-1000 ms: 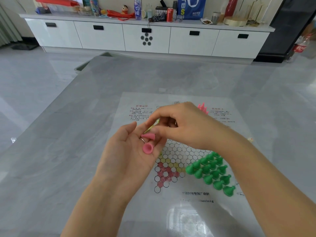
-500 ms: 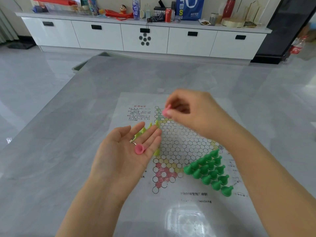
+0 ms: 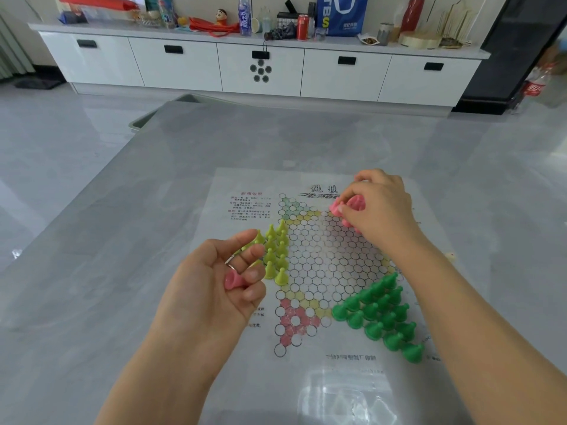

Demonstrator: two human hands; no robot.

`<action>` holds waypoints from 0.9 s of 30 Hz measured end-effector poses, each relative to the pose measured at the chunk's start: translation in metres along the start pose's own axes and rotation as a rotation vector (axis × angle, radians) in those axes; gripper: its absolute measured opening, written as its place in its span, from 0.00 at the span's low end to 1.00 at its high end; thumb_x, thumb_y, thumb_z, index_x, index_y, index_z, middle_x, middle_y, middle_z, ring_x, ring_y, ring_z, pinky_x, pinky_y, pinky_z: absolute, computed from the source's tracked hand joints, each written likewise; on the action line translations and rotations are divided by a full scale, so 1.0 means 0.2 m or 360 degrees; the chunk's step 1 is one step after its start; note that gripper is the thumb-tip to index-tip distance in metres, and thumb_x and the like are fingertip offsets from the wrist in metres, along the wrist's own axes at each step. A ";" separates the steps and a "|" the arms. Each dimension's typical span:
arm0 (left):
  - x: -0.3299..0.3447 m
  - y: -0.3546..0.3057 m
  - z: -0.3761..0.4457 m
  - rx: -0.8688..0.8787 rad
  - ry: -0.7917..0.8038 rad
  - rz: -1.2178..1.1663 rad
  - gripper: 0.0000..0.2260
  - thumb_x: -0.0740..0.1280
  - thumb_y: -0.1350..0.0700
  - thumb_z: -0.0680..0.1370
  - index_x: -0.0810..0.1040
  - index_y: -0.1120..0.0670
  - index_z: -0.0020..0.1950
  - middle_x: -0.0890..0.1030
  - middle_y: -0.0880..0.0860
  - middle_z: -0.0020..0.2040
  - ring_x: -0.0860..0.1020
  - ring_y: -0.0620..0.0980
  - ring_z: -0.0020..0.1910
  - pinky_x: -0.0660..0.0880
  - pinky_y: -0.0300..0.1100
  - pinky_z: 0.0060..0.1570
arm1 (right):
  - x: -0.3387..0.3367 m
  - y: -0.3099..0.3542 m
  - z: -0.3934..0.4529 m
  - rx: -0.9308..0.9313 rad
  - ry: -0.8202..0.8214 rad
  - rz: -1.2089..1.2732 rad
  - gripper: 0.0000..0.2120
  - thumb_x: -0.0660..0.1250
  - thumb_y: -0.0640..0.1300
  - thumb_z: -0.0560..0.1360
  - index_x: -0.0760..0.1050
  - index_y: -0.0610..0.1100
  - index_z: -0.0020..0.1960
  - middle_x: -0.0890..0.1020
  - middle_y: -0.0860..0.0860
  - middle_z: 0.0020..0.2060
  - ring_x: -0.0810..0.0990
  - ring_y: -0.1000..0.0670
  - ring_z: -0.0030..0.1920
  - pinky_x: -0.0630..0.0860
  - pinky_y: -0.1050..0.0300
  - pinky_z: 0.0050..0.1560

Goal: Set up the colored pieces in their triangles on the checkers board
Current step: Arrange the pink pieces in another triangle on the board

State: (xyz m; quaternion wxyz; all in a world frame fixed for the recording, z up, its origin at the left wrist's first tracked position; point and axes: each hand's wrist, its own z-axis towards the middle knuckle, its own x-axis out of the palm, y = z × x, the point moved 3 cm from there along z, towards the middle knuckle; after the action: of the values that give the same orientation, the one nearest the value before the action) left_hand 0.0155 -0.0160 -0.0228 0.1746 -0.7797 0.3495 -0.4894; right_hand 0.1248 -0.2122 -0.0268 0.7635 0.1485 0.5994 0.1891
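The grey table (image 3: pixel 122 271) carries everything, and on it lies the thin paper checkers board (image 3: pixel 322 271), a flat printed sheet that looks likely to slide or crease if pushed sideways.

On the board, the dark green pieces (image 3: pixel 380 314) fill the triangle at the near right, standing upright and packed touching one another. The yellow-green pieces (image 3: pixel 276 253) stand in the left triangle, partly hidden behind the fingers of the left hand. The pink-printed triangle at the near left holds no pieces, and the pale green one at the far left shows none either.

The right hand (image 3: pixel 380 207) is curled over the far right of the board, fingertips pinching a pink piece (image 3: pixel 336 207) at the edge of a pink cluster (image 3: pixel 356 204) that it largely covers; whether that piece is already seated on a circle cannot be told.

The left hand (image 3: pixel 211 289) hovers palm-up near the yellow-green group, fingers curled loosely round a second pink piece (image 3: pixel 233 280) lying on its side.

The pieces appear to be small, light, stiff plastic cones with smooth sides, easy to knock over in a packed row. The narrow upper stem seems the best place to pinch, so the wide base lands flat without nudging neighbours.

No container is on the table.
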 end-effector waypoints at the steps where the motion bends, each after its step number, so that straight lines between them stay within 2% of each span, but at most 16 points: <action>1: 0.00 0.00 0.00 0.0004 -0.0003 0.0011 0.09 0.58 0.63 0.72 0.76 0.60 0.48 0.76 0.54 0.31 0.66 0.45 0.19 0.63 0.35 0.16 | 0.00 0.00 0.00 -0.0015 -0.0040 -0.0073 0.04 0.71 0.49 0.68 0.81 0.50 0.41 0.72 0.51 0.62 0.65 0.47 0.65 0.63 0.46 0.61; 4: 0.00 0.00 0.01 0.0008 -0.0018 0.0036 0.09 0.58 0.62 0.72 0.76 0.60 0.48 0.76 0.54 0.31 0.66 0.45 0.19 0.63 0.34 0.16 | 0.02 -0.01 0.01 -0.0025 -0.0048 -0.0151 0.03 0.71 0.48 0.68 0.81 0.50 0.41 0.69 0.51 0.67 0.60 0.46 0.68 0.58 0.46 0.63; 9: -0.01 -0.01 0.01 0.0021 -0.0027 0.0059 0.10 0.58 0.62 0.72 0.77 0.60 0.48 0.77 0.54 0.31 0.66 0.45 0.19 0.63 0.34 0.17 | 0.04 -0.03 0.02 -0.0014 0.0007 -0.0146 0.04 0.72 0.49 0.67 0.81 0.51 0.41 0.68 0.51 0.67 0.59 0.46 0.69 0.58 0.46 0.63; 21: -0.01 -0.02 0.00 0.0048 -0.0022 0.0098 0.11 0.60 0.62 0.69 0.77 0.59 0.48 0.78 0.53 0.32 0.66 0.45 0.19 0.63 0.34 0.16 | 0.07 -0.03 0.03 -0.0033 -0.0006 -0.0180 0.03 0.70 0.46 0.69 0.81 0.49 0.42 0.70 0.50 0.65 0.61 0.47 0.67 0.59 0.47 0.63; 27: -0.02 -0.02 0.00 0.0053 -0.0023 0.0095 0.10 0.58 0.62 0.73 0.78 0.60 0.49 0.78 0.53 0.31 0.66 0.45 0.19 0.63 0.34 0.17 | 0.07 -0.03 0.03 -0.0034 -0.0012 -0.0203 0.02 0.70 0.46 0.69 0.80 0.48 0.41 0.71 0.49 0.64 0.62 0.47 0.66 0.60 0.47 0.62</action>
State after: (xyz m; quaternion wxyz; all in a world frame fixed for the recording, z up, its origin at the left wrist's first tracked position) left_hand 0.0155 -0.0109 -0.0229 0.2047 -0.7694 0.3631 -0.4841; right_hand 0.1336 -0.2107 -0.0398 0.7778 0.1026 0.6026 0.1458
